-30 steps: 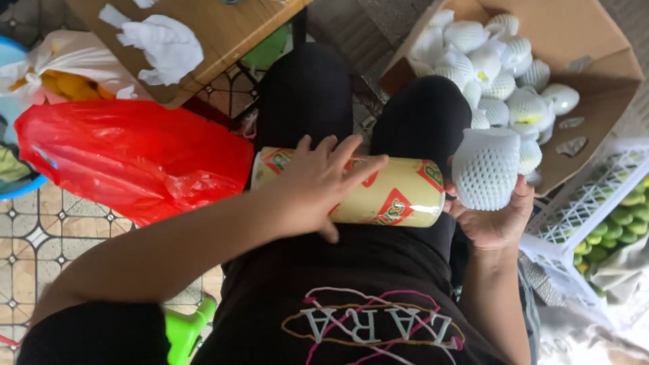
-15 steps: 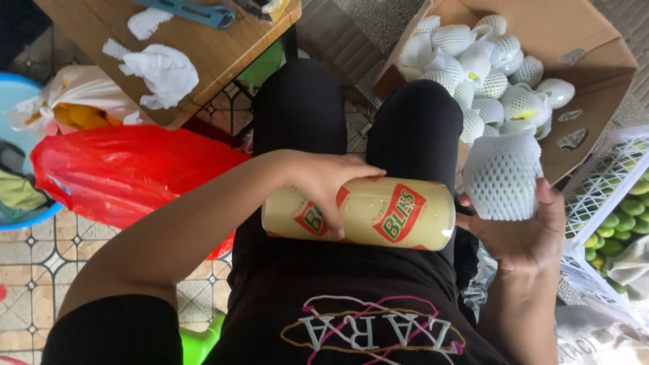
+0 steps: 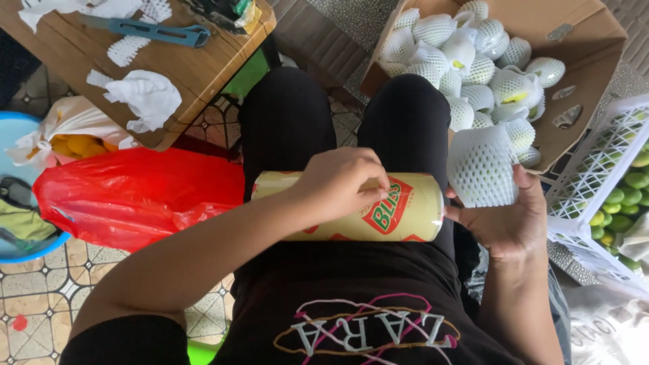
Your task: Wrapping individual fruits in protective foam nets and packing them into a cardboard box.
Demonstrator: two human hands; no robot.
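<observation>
A patterned tile floor runs under a seated person whose black-trousered knees point away from the head camera, with work goods crowded on every side. Across the lap lies a yellow roll of tape on its side, its long axis running left to right. The left hand rests on top of it with fingers curled over the upper edge, gripping the roll; the forearm crosses in from the lower left and hides the roll's left end. The right hand is open palm-up at the roll's right end, fingers cupped round a fruit wrapped in white foam netting, which stands on the palm and touches the roll's end. Just beyond that hand a cardboard box holds many more net-wrapped fruits, piled against the right knee. To the right a white plastic crate holds bare green fruit, partly cut off by the frame edge. On the left a red plastic bag lies on the floor touching the left thigh, with a blue basin beside it and a pale bag of yellow fruit behind. A low wooden table stands at upper left, carrying a blue-handled tool and scraps of white netting; its corner overhangs the red bag.
</observation>
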